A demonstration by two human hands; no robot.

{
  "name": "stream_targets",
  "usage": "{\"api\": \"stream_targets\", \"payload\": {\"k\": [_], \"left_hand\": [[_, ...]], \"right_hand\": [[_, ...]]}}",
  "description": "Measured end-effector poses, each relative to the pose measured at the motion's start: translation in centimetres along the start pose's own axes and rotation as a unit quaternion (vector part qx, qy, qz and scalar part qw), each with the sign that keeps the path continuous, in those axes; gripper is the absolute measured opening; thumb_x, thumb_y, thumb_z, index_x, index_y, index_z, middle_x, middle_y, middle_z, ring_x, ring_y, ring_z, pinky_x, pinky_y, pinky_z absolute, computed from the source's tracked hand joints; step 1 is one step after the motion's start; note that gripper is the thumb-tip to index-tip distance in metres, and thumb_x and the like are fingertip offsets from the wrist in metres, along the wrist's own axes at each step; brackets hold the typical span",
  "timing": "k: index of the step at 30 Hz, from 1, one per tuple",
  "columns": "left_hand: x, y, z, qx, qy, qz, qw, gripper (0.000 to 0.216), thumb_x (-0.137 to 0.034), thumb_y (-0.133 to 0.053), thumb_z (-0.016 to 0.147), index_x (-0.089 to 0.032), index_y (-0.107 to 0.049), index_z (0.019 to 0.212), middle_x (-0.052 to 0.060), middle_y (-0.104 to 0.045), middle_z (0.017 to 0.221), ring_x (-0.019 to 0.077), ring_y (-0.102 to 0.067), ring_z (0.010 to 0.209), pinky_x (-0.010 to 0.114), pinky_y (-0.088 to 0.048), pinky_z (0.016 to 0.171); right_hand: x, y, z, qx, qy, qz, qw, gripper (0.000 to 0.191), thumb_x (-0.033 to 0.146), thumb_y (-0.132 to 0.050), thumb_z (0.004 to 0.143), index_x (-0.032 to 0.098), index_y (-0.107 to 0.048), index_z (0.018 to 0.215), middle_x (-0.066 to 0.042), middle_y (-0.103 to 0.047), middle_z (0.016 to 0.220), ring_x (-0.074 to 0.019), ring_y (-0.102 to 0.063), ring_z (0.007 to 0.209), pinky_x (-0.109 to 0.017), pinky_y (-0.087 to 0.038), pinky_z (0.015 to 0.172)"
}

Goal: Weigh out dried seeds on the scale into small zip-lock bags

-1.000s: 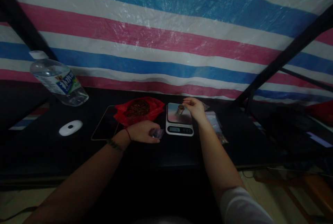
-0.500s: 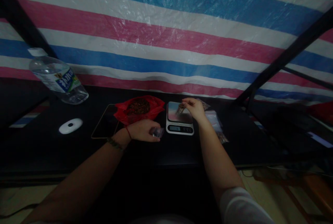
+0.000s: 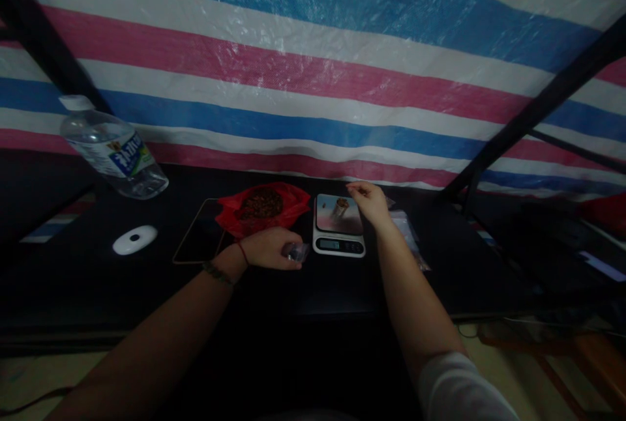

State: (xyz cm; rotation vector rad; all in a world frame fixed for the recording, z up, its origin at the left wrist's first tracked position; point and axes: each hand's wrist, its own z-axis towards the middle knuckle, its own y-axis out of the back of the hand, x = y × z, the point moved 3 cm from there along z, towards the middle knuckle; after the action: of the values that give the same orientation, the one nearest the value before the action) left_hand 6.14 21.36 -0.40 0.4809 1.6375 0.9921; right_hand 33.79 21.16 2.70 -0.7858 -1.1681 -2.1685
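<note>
A small digital scale (image 3: 339, 245) stands on the dark table (image 3: 313, 290). On its pan stands a small brownish packet (image 3: 341, 207). My right hand (image 3: 370, 203) hovers just right of that packet, fingers loosely bent and apart from it, holding nothing. My left hand (image 3: 267, 248) rests on the table left of the scale, closed on a small clear plastic bag (image 3: 296, 251). Behind the left hand lies an open red plastic bag (image 3: 288, 206) with a heap of dark brown pieces (image 3: 259, 203) in it.
A water bottle (image 3: 115, 154) stands at the back left, a white oval device (image 3: 135, 240) in front of it. A dark tablet (image 3: 198, 242) lies beside the red bag. Clear packets (image 3: 408, 232) lie right of the scale. A striped tarp (image 3: 313, 69) hangs behind; black frame bars flank it.
My right hand has let go of the brownish packet, which now stands on the scale pan, and has drawn slightly up and to the right. My left hand has stayed put.
</note>
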Motion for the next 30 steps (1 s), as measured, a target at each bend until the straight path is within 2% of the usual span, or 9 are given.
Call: {"api": "stream_targets", "payload": {"k": [3, 6, 9, 12, 17, 20, 23, 25, 30], "left_hand": [[0.0, 0.0, 0.0, 0.004, 0.004, -0.001, 1.0, 0.027, -0.042, -0.069, 0.074, -0.016, -0.062, 0.079, -0.001, -0.057, 0.069, 0.0105, -0.049, 0.06, 0.022, -0.032, 0.053], [-0.1, 0.1, 0.0, 0.002, 0.01, -0.002, 1.0, 0.027, -0.042, -0.069, 0.074, -0.016, -0.062, 0.078, -0.001, -0.057, 0.069, 0.011, -0.05, 0.06, 0.022, -0.032, 0.054], [-0.2, 0.1, -0.1, 0.007, 0.008, 0.004, 1.0, 0.028, -0.043, -0.069, 0.074, -0.016, -0.062, 0.079, -0.001, -0.057, 0.07, 0.0115, -0.05, 0.061, 0.023, -0.032, 0.054], [-0.3, 0.1, -0.1, 0.014, 0.01, 0.007, 1.0, 0.027, -0.042, -0.068, 0.074, -0.016, -0.062, 0.079, -0.001, -0.058, 0.07, 0.0117, -0.05, 0.061, 0.023, -0.032, 0.054], [0.0, 0.0, -0.1, 0.012, -0.005, 0.0, 1.0, 0.028, -0.044, -0.067, 0.075, -0.017, -0.062, 0.081, -0.001, -0.058, 0.071, 0.0118, -0.051, 0.061, 0.023, -0.032, 0.054], [0.3, -0.2, -0.1, 0.007, -0.014, -0.003, 1.0, 0.029, -0.045, -0.068, 0.075, -0.018, -0.062, 0.08, -0.001, -0.057, 0.07, 0.0117, -0.05, 0.061, 0.023, -0.032, 0.054], [0.5, -0.3, -0.1, 0.0, -0.015, -0.009, 1.0, 0.029, -0.045, -0.068, 0.074, -0.018, -0.062, 0.082, -0.001, -0.058, 0.07, 0.0117, -0.051, 0.061, 0.023, -0.032, 0.053], [0.5, -0.4, -0.1, 0.002, -0.014, -0.014, 1.0, 0.029, -0.045, -0.068, 0.074, -0.017, -0.063, 0.081, -0.001, -0.058, 0.07, 0.0115, -0.051, 0.06, 0.023, -0.031, 0.053], [0.5, -0.3, -0.1, 0.005, -0.006, -0.012, 1.0, 0.029, -0.045, -0.068, 0.073, -0.017, -0.062, 0.079, -0.002, -0.057, 0.069, 0.0111, -0.051, 0.06, 0.022, -0.031, 0.053]], "right_hand": [[3.0, -0.6, 1.9, 0.136, 0.039, -0.075, 0.987, 0.02, 0.03, -0.061, 0.077, 0.018, -0.074, 0.085, -0.004, -0.074, 0.084, -0.0179, -0.066, 0.075, -0.028, -0.049, 0.071], [5.5, -2.4, 3.7, 0.271, 0.07, -0.215, 0.936, 0.014, 0.016, -0.063, 0.07, 0.019, -0.075, 0.075, -0.003, -0.072, 0.069, -0.0174, -0.065, 0.063, -0.027, -0.046, 0.064], [6.4, -4.6, 4.7, 0.33, 0.088, -0.334, 0.878, 0.016, 0.01, -0.064, 0.065, 0.019, -0.076, 0.07, -0.006, -0.072, 0.064, -0.0215, -0.065, 0.061, -0.03, -0.045, 0.064], [6.2, -6.3, 4.9, 0.366, 0.103, -0.368, 0.849, 0.02, 0.007, -0.067, 0.06, 0.021, -0.077, 0.071, -0.007, -0.074, 0.07, -0.0241, -0.067, 0.064, -0.032, -0.045, 0.064], [5.4, -8.0, 4.8, 0.362, 0.093, -0.361, 0.855, 0.017, 0.008, -0.075, 0.049, 0.022, -0.074, 0.058, -0.006, -0.072, 0.064, -0.0241, -0.068, 0.066, -0.03, -0.047, 0.065], [5.6, -8.0, 5.1, 0.342, 0.106, -0.357, 0.863, 0.014, 0.01, -0.074, 0.054, 0.023, -0.073, 0.058, -0.005, -0.072, 0.064, -0.0214, -0.067, 0.068, -0.027, -0.046, 0.065], [6.2, -6.4, 5.9, 0.314, 0.121, -0.314, 0.888, 0.017, 0.01, -0.068, 0.062, 0.024, -0.076, 0.068, -0.004, -0.073, 0.07, -0.0194, -0.066, 0.066, -0.028, -0.044, 0.065], [6.2, -4.6, 6.4, 0.298, 0.105, -0.285, 0.905, 0.019, 0.011, -0.065, 0.065, 0.024, -0.077, 0.074, -0.003, -0.074, 0.072, -0.0178, -0.064, 0.064, -0.027, -0.043, 0.062], [4.9, -0.8, 6.1, 0.314, 0.07, -0.249, 0.913, 0.015, 0.014, -0.068, 0.063, 0.023, -0.076, 0.071, 0.0, -0.072, 0.068, -0.0154, -0.061, 0.059, -0.025, -0.04, 0.056]]}}
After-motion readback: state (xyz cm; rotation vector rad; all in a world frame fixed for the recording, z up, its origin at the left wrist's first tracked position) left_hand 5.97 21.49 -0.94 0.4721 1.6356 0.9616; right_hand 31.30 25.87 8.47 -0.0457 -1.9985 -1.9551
